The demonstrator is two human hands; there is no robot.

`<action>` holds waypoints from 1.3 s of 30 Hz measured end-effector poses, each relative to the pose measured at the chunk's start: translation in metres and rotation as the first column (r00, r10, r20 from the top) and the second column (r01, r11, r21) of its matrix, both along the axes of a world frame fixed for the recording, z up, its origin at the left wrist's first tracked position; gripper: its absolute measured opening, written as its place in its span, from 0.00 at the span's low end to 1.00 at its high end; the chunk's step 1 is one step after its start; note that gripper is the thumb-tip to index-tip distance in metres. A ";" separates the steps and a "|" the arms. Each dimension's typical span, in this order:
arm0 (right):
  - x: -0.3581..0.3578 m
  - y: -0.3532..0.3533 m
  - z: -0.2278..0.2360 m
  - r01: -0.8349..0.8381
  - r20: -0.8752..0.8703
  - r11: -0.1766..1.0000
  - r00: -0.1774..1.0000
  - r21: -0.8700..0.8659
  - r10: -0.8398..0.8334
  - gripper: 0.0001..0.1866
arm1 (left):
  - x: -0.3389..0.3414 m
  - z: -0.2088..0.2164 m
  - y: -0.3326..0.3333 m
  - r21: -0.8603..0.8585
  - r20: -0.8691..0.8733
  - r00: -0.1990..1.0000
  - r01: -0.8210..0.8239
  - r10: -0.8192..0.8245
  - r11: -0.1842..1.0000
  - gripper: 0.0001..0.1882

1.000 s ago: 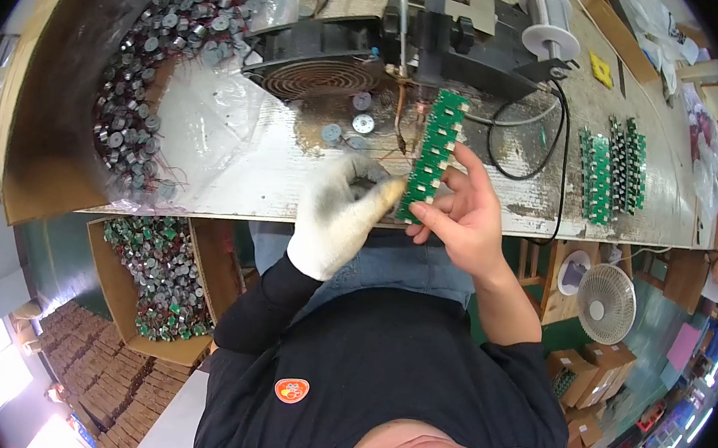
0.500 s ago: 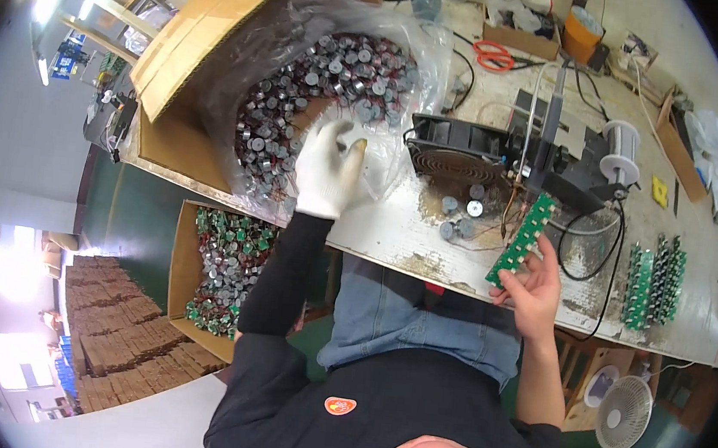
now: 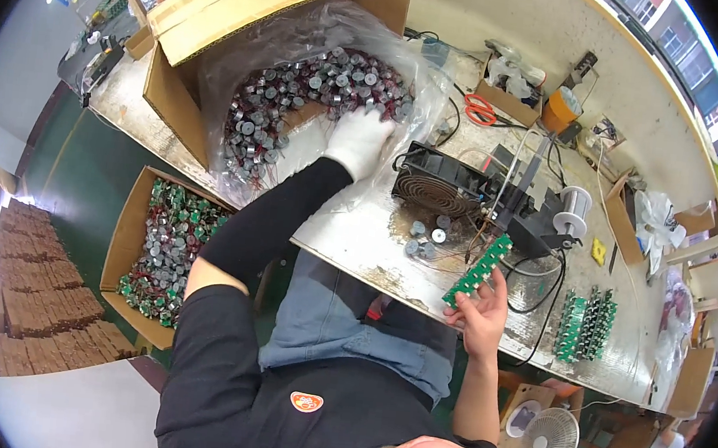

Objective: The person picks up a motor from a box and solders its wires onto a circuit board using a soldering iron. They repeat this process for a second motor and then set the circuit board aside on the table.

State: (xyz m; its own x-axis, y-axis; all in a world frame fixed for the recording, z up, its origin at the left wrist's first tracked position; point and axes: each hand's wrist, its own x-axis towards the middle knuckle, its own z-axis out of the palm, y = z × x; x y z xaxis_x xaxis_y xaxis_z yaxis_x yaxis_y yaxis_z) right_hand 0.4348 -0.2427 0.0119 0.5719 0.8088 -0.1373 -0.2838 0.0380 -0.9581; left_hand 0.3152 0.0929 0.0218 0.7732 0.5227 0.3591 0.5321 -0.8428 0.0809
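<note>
My left hand (image 3: 360, 140), in a white glove, reaches into a plastic bag (image 3: 430, 67) at the near edge of a heap of small round grey parts with red wires (image 3: 252, 127). Its fingertips are hidden among the parts, so I cannot see whether they grip one. Bare, my right hand (image 3: 482, 312) holds a long green circuit board (image 3: 480, 272) by its lower end, between thumb and fingers. The board is tilted, its upper end beside the soldering device (image 3: 521, 205). Several loose round parts (image 3: 427, 239) lie left of it on the table.
A black fan (image 3: 437, 180) stands behind the loose parts. To the right are a wire spool (image 3: 573, 212), a black cable (image 3: 556, 286) and a row of green boards (image 3: 584, 325). Orange-handled scissors (image 3: 479, 109) lie farther back. A carton of assembled parts (image 3: 136, 246) sits lower left.
My left hand has moved forward and right, into the heap; its fingers were apart above the bag before. The view has shifted, and my right hand still holds the board.
</note>
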 end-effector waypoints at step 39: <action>0.006 -0.004 0.002 -0.023 -0.074 1.000 0.997 0.002 0.023 0.39 | -0.071 0.025 -0.142 -0.885 0.465 0.671 0.369 0.578 0.283 0.18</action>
State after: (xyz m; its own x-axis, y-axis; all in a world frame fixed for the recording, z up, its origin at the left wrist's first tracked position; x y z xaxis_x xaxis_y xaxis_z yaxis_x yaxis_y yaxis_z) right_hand 0.4403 -0.2465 0.0141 0.5416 0.8216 -0.1776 -0.3543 0.0315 -0.9346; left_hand 0.2444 -0.0495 0.0464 0.4806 0.8698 -0.1119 -0.0066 0.1312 0.9913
